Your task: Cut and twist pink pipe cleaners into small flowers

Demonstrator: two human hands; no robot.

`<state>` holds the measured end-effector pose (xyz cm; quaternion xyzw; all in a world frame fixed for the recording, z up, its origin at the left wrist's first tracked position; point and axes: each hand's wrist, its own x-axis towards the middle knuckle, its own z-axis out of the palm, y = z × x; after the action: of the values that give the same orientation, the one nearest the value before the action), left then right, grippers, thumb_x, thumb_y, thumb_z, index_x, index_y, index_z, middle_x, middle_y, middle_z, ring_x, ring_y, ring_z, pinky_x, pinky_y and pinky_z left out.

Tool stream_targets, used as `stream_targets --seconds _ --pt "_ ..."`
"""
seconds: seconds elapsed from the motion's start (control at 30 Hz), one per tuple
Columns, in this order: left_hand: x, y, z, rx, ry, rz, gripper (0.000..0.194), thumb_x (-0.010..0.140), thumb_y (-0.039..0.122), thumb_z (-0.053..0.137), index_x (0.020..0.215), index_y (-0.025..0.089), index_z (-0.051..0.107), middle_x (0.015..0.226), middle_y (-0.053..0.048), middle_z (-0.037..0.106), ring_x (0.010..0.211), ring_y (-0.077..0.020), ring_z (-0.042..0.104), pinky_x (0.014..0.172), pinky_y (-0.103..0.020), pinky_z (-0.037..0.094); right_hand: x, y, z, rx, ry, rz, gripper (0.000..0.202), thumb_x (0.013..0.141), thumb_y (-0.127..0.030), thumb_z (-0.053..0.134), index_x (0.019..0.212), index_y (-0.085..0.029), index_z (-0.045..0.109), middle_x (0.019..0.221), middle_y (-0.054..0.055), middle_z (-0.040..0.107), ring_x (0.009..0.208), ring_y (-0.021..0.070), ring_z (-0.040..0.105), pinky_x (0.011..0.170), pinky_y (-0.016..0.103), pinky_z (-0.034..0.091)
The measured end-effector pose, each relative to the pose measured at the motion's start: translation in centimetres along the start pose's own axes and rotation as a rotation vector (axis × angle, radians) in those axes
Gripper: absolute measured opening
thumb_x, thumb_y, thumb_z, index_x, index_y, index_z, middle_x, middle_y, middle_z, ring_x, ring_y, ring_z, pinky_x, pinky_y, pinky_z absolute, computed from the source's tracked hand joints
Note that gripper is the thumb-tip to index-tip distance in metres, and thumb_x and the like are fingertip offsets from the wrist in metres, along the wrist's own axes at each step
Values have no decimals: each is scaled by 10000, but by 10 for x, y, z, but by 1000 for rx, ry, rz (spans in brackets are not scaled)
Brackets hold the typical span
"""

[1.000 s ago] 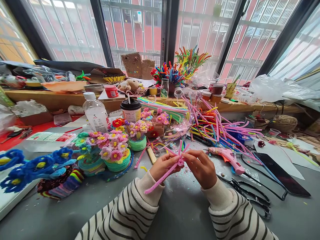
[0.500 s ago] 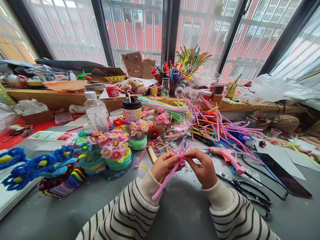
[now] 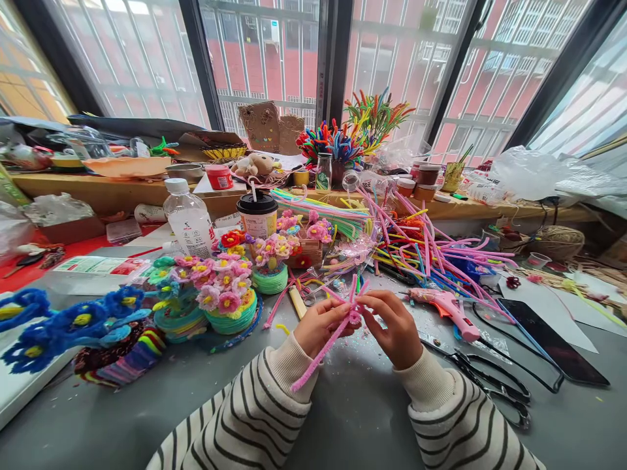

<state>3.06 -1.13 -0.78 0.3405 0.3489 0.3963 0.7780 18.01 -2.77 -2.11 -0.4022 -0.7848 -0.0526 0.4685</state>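
Pink fuzzy stems (image 3: 323, 358) cross in a bundle between my two hands, one long end hanging down to the left over my left wrist. My left hand (image 3: 321, 326) pinches the bundle near its middle, where a small pink curl shows below the crossing. From the other side, my right hand (image 3: 394, 326) has thumb and fingers closed at the upper right of the same bundle. A bit of green and blue stem stands up behind the crossing.
Fuzzy flower pots (image 3: 232, 313) and blue flowers (image 3: 83, 320) stand left. At right lie a pink glue gun (image 3: 455, 312), black scissors (image 3: 490, 378) and a phone (image 3: 553, 339). Behind are a bottle (image 3: 189, 219), a cup (image 3: 257, 215) and loose stems (image 3: 431, 245).
The pink stems have tilted slightly, with the long end a little further left. My right hand has shifted slightly left, its fingers more bent near the crossing.
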Motion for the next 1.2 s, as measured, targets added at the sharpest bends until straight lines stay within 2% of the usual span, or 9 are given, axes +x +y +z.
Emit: stream_targets --seconds 0.17,0.37,0.6,0.83,1.0,1.2 --pt "1 1 2 -32 2 12 323 452 286 731 604 126 494 538 -10 620 504 -105 584 532 -213 446 0 0 -1 -145 19 -134 251 742 -82 472 961 -195 517 833 62 561 764 153 511 674 288 444" --pt "3 0 1 -7 26 38 362 427 299 735 581 137 450 517 18 606 473 -86 570 503 -197 437 2 -3 -1 -220 8 -199 201 751 -90 467 917 -172 543 776 58 587 723 148 525 641 261 441" --pt "7 -4 -2 76 55 138 348 447 320 721 593 130 469 491 32 577 456 -88 553 491 -214 436 0 -7 3 -280 30 -147 150 762 -131 468 884 -157 552 752 49 612 689 134 556 608 231 430" --pt "8 -7 -3 183 87 272 320 483 352 694 587 135 484 494 31 553 461 -78 510 511 -219 412 1 -9 3 -329 39 -168 102 756 -150 466 795 -164 559 688 40 601 629 127 543 569 230 410" --pt "5 -10 -2 367 138 443 224 584 317 634 604 141 498 526 23 524 517 -85 490 526 -199 385 0 -10 6 -315 18 -134 73 740 -149 471 738 -159 542 661 39 574 637 135 525 578 234 395" --pt "-1 -11 -1 671 176 601 123 666 280 551 619 171 520 580 9 529 572 -113 503 582 -209 382 0 -13 9 -293 -67 29 113 741 -180 405 660 -165 483 578 20 492 542 131 470 502 237 354"
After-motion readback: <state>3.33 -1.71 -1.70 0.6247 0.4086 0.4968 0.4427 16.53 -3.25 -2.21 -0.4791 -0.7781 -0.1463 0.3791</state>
